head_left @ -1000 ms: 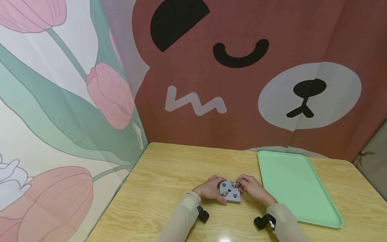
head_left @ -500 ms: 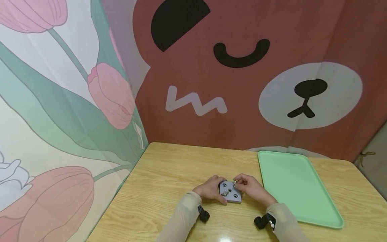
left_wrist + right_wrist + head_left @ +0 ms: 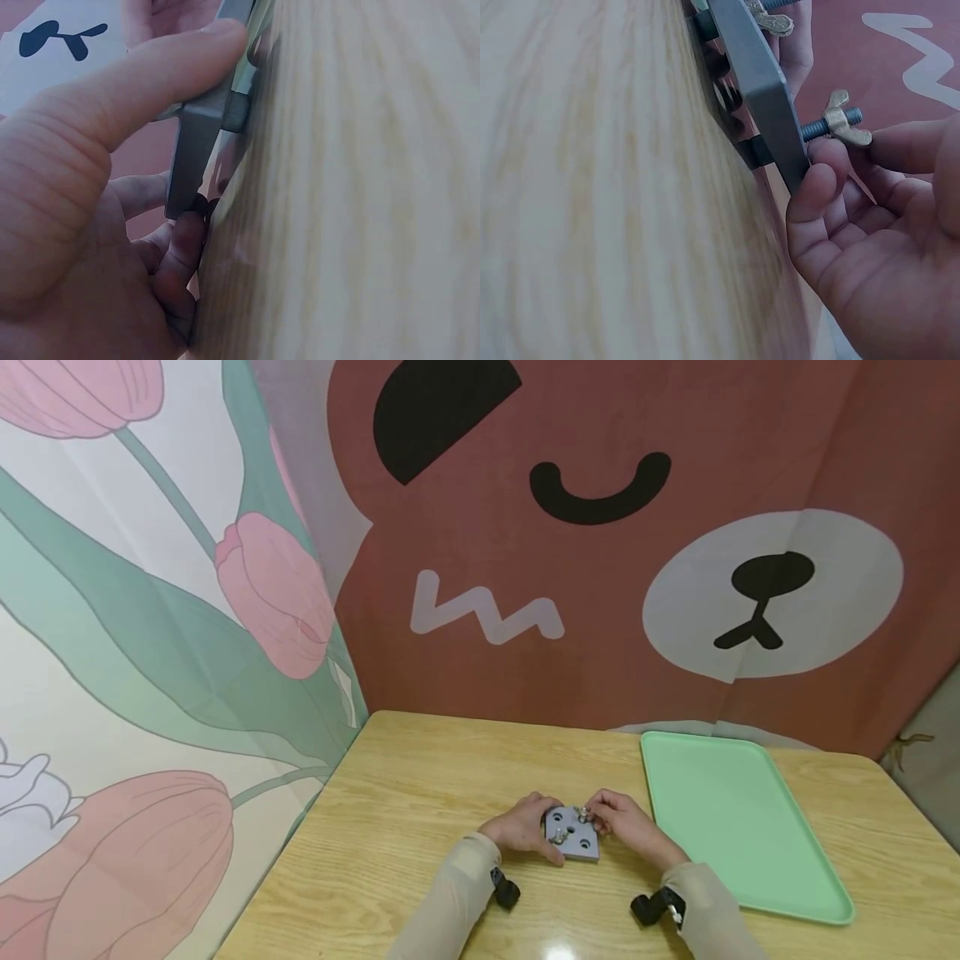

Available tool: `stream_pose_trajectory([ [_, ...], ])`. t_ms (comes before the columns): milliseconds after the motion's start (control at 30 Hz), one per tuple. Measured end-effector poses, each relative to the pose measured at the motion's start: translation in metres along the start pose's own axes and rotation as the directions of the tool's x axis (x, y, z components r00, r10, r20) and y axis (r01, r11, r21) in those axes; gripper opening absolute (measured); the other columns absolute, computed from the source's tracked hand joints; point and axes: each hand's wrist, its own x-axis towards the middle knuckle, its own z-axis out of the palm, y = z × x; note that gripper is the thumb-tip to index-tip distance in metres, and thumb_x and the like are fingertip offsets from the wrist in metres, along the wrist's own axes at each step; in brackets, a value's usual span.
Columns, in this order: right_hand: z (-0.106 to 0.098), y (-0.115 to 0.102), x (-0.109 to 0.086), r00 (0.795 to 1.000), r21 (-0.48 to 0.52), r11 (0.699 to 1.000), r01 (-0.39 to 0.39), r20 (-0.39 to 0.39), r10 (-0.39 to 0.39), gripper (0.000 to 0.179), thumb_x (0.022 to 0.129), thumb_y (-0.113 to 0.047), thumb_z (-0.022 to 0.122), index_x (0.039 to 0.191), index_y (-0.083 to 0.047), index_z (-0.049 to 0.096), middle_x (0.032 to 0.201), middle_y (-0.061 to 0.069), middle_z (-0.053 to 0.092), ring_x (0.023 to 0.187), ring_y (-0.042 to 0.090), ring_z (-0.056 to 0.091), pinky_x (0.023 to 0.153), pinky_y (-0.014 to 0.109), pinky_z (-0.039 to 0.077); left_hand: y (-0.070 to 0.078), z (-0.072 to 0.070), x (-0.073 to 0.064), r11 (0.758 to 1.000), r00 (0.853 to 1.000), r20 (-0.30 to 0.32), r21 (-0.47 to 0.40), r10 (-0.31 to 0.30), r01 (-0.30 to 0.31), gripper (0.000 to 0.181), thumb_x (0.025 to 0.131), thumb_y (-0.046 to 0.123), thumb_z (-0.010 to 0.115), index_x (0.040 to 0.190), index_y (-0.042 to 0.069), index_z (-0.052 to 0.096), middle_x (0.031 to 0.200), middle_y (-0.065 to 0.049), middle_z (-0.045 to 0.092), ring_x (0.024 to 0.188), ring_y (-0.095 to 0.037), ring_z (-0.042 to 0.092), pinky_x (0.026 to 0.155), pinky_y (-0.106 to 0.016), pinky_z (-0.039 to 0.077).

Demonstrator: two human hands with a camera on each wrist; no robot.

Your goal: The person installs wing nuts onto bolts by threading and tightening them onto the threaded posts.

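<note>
My left hand [image 3: 521,828] grips a grey square plate [image 3: 572,850] by its left side, thumb along the near edge and fingers at the far one. Two bolts stick up from the plate, each carrying a brass-coloured wing nut. At the plate's far right corner, my right hand [image 3: 628,825] works the wing nut [image 3: 838,124], a fingertip and thumb at its wings. That nut sits near the free end of its threaded bolt [image 3: 813,130]. The other wing nut [image 3: 558,837] is beside my left thumb. Open holes show in the plate's face.
A light green tray [image 3: 750,827] lies on the wooden table [image 3: 420,777] to the right of my right hand. Printed cloths [image 3: 480,685] hang behind and to the left. Each wrist carries a small black camera [image 3: 506,892].
My right fingers closed in over the far wing nut, then drew back slightly to the right, so the nut shows again. The left hand and plate stay in place.
</note>
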Motion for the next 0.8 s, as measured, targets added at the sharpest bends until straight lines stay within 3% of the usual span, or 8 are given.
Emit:
stream_pose_trajectory([
  [233,0.0002,0.0034,0.0002,0.999,-0.105,0.993,0.050,0.003,-0.050,0.026,0.094,-0.006,0.056,0.117,0.004,0.056,0.085,0.010,0.059,0.071,0.018,0.054,0.061,0.029,0.047,0.0007,-0.0006,-0.0001,1.000,1.000,0.007,0.025,0.003,-0.003,0.075,0.066,0.033,0.087,0.130,0.022,0.050,0.104,0.009,0.043,0.088,-0.007,0.042,0.079,-0.026,0.038],
  [367,0.0010,0.0055,0.0013,0.999,-0.155,0.987,0.051,-0.012,-0.053,0.019,0.091,-0.010,0.062,0.109,-0.001,0.062,0.084,0.007,0.060,0.071,0.019,0.055,0.059,0.029,0.047,0.0010,-0.0010,-0.0003,1.000,1.000,0.009,0.029,0.004,-0.004,0.075,0.066,0.033,0.087,0.131,0.021,0.050,0.106,0.008,0.043,0.090,-0.007,0.042,0.080,-0.026,0.038],
  [500,0.0009,0.0063,0.0016,0.999,-0.127,0.991,0.040,-0.016,-0.043,0.011,0.093,-0.006,0.056,0.101,0.000,0.062,0.086,0.008,0.059,0.072,0.019,0.054,0.059,0.029,0.047,-0.0001,-0.0001,0.0003,1.000,1.000,0.005,0.001,0.002,-0.002,0.075,0.066,0.031,0.088,0.131,0.021,0.051,0.106,0.008,0.043,0.090,-0.007,0.042,0.080,-0.026,0.038],
  [667,0.0002,0.0059,0.0023,1.000,-0.043,0.999,0.000,-0.021,-0.001,0.018,0.096,0.000,0.042,0.102,0.005,0.058,0.089,0.010,0.058,0.073,0.019,0.052,0.062,0.029,0.046,-0.0010,0.0009,0.0009,1.000,1.000,0.000,-0.009,0.002,-0.002,0.075,0.065,0.030,0.088,0.130,0.022,0.051,0.106,0.008,0.043,0.089,-0.008,0.042,0.080,-0.026,0.038],
  [800,0.0002,0.0039,0.0016,0.999,-0.016,1.000,-0.022,-0.031,0.022,0.020,0.099,-0.004,0.039,0.099,0.005,0.056,0.087,0.010,0.057,0.073,0.020,0.051,0.062,0.029,0.045,-0.0010,0.0015,0.0014,1.000,1.000,0.001,-0.004,0.002,-0.002,0.076,0.065,0.030,0.088,0.131,0.022,0.051,0.106,0.008,0.043,0.089,-0.007,0.042,0.080,-0.026,0.038],
])
